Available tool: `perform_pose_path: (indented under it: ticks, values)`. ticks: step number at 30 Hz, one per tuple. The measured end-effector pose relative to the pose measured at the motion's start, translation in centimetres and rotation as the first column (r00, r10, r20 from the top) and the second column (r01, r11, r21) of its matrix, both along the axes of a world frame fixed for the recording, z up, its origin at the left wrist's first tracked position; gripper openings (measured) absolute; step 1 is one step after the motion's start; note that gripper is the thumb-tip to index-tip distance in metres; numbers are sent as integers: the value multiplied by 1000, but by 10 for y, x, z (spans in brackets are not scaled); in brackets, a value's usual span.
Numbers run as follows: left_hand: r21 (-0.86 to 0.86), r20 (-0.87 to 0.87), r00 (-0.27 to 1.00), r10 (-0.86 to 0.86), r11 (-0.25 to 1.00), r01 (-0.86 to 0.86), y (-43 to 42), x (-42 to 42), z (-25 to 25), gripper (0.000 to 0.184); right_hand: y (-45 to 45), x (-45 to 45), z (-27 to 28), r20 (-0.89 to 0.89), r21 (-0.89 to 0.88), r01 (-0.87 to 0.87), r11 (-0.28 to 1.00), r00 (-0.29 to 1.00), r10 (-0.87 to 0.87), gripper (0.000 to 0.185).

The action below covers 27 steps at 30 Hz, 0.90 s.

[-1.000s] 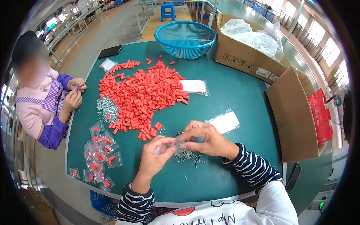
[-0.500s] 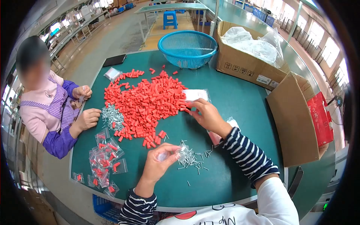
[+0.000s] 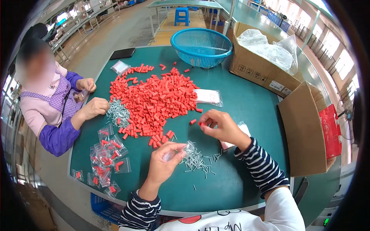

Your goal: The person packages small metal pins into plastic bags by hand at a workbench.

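A small clear plastic bag is pinched between the thumb and fingers of my left hand, just left of a pile of small silver screws. My right hand is closed on a red plastic cap, mostly hidden by the fingertips. Beside those fingertips a single loose red cap lies on the table. The large heap of red caps spreads over the middle of the green table. Filled zip bags with red caps lie at the left front.
A co-worker's hand rests by a second screw pile. Packs of clear bags lie right of the heap. A blue basket and cardboard boxes stand at the back and right. A black phone lies far left.
My right hand has drawn back from the heap's right edge toward me and right, bringing a red cap. One cap now lies apart from the heap. My left hand stays nearly in place.
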<state>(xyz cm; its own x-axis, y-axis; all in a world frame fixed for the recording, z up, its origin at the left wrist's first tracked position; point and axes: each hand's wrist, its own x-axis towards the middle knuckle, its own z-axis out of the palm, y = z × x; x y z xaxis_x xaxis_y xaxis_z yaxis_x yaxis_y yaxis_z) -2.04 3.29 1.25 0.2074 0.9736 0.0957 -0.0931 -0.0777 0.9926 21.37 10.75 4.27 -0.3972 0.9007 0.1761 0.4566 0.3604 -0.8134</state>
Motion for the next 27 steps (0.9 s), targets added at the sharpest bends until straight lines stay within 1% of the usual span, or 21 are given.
perform_pose_path:
  ticks: [3, 4, 7, 8, 11, 12, 15, 18, 21, 24, 27]
  values:
    - [-116, 70, 997, -22, 993, 30, -1, 1, 2, 23, -24, -7, 25, -245, -54, -93, 994, 966, 77, 14]
    - [-126, 77, 997, -28, 991, 37, -2, 1, 1, 22, -29, -9, 29, -233, -7, -151, 989, 962, 145, 13]
    - [-134, 86, 995, -45, 989, 57, -2, 2, -2, 22, -40, -14, 46, -70, 110, -262, 959, 960, 271, 14]
    - [-126, 85, 995, -46, 990, 57, -3, 2, -2, 22, -44, -16, 48, -52, 93, -277, 956, 958, 283, 14]
    - [-110, 64, 996, -69, 991, 76, -4, 4, 0, 22, -47, -20, 45, 84, 166, -295, 941, 955, 285, 15]
    - [-107, 54, 995, -80, 991, 85, -4, 4, 2, 21, -48, -21, 48, 162, 190, -302, 934, 948, 274, 14]
    - [-124, 68, 994, -82, 988, 90, -6, 7, 5, 22, -53, -26, 48, 299, 190, -300, 935, 925, 236, 14]
    - [-136, 91, 992, -86, 986, 98, -5, 8, 4, 23, -57, -29, 51, 253, 167, -305, 938, 932, 258, 16]
    - [-151, 141, 988, -66, 985, 88, -6, 9, 12, 23, -57, -25, 52, 181, 128, -275, 953, 951, 250, 21]
    - [-187, 146, 985, -88, 976, 114, -6, 6, 9, 23, -54, -20, 47, 164, 234, -251, 939, 962, 216, 21]
    - [-276, 218, 971, -101, 948, 160, -8, 3, 19, 24, -52, -20, 40, -113, 252, -156, 955, 975, 190, 21]
